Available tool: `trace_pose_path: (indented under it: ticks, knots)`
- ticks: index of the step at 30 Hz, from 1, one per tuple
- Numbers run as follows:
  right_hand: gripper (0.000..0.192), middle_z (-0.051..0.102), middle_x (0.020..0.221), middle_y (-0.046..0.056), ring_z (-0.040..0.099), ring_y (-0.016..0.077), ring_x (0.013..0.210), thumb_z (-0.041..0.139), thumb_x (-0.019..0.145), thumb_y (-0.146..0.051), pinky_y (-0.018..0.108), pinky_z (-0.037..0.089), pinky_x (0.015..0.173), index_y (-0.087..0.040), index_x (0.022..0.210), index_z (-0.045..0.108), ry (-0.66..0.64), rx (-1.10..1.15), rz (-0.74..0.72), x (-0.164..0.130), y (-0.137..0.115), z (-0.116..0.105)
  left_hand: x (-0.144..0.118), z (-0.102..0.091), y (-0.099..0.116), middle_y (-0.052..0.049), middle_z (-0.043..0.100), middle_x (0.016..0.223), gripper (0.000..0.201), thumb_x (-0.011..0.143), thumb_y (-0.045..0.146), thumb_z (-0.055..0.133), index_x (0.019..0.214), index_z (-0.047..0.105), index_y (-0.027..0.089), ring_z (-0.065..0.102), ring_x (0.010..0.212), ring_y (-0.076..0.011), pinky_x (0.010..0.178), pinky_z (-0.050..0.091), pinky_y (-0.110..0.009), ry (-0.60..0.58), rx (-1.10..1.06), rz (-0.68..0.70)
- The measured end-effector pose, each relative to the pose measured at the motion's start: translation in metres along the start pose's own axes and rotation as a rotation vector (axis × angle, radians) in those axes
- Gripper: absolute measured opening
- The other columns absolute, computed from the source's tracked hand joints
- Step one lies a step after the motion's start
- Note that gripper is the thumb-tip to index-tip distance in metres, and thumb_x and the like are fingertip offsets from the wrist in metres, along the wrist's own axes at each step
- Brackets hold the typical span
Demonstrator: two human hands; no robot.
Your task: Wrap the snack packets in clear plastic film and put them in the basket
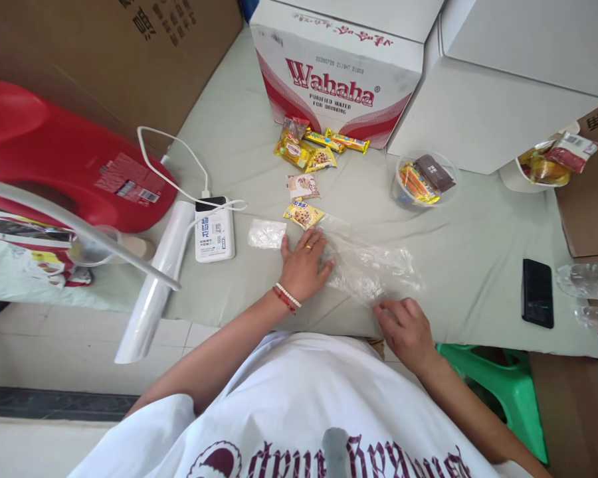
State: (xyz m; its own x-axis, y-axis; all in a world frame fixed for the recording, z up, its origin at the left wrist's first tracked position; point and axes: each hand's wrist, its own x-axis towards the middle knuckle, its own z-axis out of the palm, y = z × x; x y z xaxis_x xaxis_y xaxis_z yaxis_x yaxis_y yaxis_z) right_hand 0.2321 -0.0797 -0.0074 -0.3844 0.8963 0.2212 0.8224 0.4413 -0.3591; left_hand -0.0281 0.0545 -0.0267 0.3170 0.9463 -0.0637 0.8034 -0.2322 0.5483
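Several snack packets [305,214] beyond hands [303,265]

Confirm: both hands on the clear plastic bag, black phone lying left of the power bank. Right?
Not quite. In the head view the black phone lies far to the right, well past the right hand; the power bank sits to the left of the left hand. The rest holds: both hands are on the clear plastic bag.

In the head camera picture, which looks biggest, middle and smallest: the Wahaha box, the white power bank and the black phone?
1. Wahaha box, by far the largest.
2. White power bank.
3. Black phone.

The power bank and the phone look close in size, so their order is unsure.
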Motion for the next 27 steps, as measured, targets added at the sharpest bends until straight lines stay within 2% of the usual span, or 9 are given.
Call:
trace_pose_path:
  ticks: [4,6,8,11,13,18,22,25,27]
  knots:
    - [0.023,0.075,0.111,0.008,0.065,0.0230,0.088,0.064,0.096,-0.024,0.039,0.056,0.077,-0.029,0.117,0.073,-0.074,0.126,-0.074,-0.007,-0.002,-0.021,-0.009,-0.005,-0.005,-0.021,0.021,0.172,0.077,0.082,0.033,0.068,0.154,0.044,0.018,0.017,0.161,-0.0398,0.121,-0.001,-0.077,-0.208,0.073,0.086]
    - [0.035,0.069,0.130,0.012,0.068,0.0239,0.093,0.064,0.096,-0.029,0.039,0.058,0.076,-0.028,0.131,0.067,-0.027,0.048,0.093,0.010,0.011,-0.030,-0.013,-0.010,-0.009,-0.021,0.012,0.174,0.093,0.079,0.036,0.073,0.161,0.034,0.016,0.011,0.162,-0.0402,0.122,-0.003,-0.076,-0.309,0.100,0.126]
    - [0.046,0.060,0.145,0.015,0.069,0.0252,0.094,0.063,0.095,-0.032,0.038,0.057,0.071,-0.025,0.141,0.062,-0.090,-0.055,0.278,0.038,0.031,-0.032,-0.016,-0.015,-0.013,-0.022,0.009,0.174,0.104,0.077,0.040,0.078,0.164,0.026,0.016,0.007,0.162,-0.0402,0.122,-0.005,-0.075,-0.374,0.120,0.147]
    - [0.033,0.073,0.126,0.010,0.072,0.0248,0.096,0.057,0.093,-0.024,0.037,0.057,0.081,-0.023,0.122,0.073,-0.317,0.059,0.344,0.089,0.067,-0.025,-0.018,-0.020,-0.018,-0.022,0.007,0.174,0.117,0.072,0.043,0.084,0.166,0.018,0.020,0.005,0.163,-0.0406,0.121,-0.006,-0.076,-0.415,0.140,0.192]
    - [0.029,0.078,0.109,0.007,0.073,0.0231,0.097,0.054,0.092,-0.022,0.035,0.055,0.089,-0.021,0.110,0.076,-0.341,0.191,0.352,0.120,0.090,-0.024,-0.021,-0.022,-0.022,-0.021,0.007,0.174,0.123,0.069,0.044,0.088,0.167,0.017,0.022,0.006,0.162,-0.0413,0.121,-0.005,-0.077,-0.420,0.157,0.223]
    - [0.043,0.074,0.117,0.013,0.071,0.0268,0.095,0.067,0.081,-0.022,0.035,0.054,0.085,-0.016,0.122,0.073,-0.459,-0.039,0.397,0.177,0.118,-0.051,-0.032,-0.022,-0.032,-0.020,0.011,0.174,0.119,0.071,0.051,0.088,0.166,0.021,0.026,0.009,0.162,-0.0422,0.121,-0.004,-0.077,-0.366,0.189,0.184]
    - [0.044,0.075,0.116,0.010,0.071,0.0254,0.095,0.064,0.089,-0.030,0.035,0.053,0.086,-0.021,0.132,0.069,-0.469,-0.076,0.204,0.232,0.099,-0.062,-0.040,-0.017,-0.035,-0.021,0.014,0.174,0.115,0.073,0.060,0.084,0.166,0.025,0.025,0.013,0.161,-0.0435,0.121,-0.006,-0.077,-0.328,0.187,0.203]
    - [0.042,0.072,0.125,0.010,0.068,0.0276,0.110,0.058,0.093,-0.023,0.037,0.051,0.094,-0.022,0.134,0.066,-0.427,-0.099,0.022,0.287,0.064,-0.030,-0.043,-0.013,-0.035,-0.020,0.013,0.174,0.117,0.071,0.065,0.084,0.165,0.027,0.026,0.012,0.161,-0.0447,0.119,-0.010,-0.077,-0.312,0.198,0.225]
    - [0.054,0.061,0.143,0.012,0.061,0.0300,0.125,0.064,0.090,-0.023,0.037,0.050,0.099,-0.022,0.144,0.057,-0.420,-0.113,-0.047,0.320,0.039,0.004,-0.045,-0.010,-0.035,-0.020,0.013,0.174,0.119,0.068,0.067,0.084,0.165,0.029,0.026,0.012,0.161,-0.0448,0.119,-0.012,-0.077,-0.315,0.205,0.233]
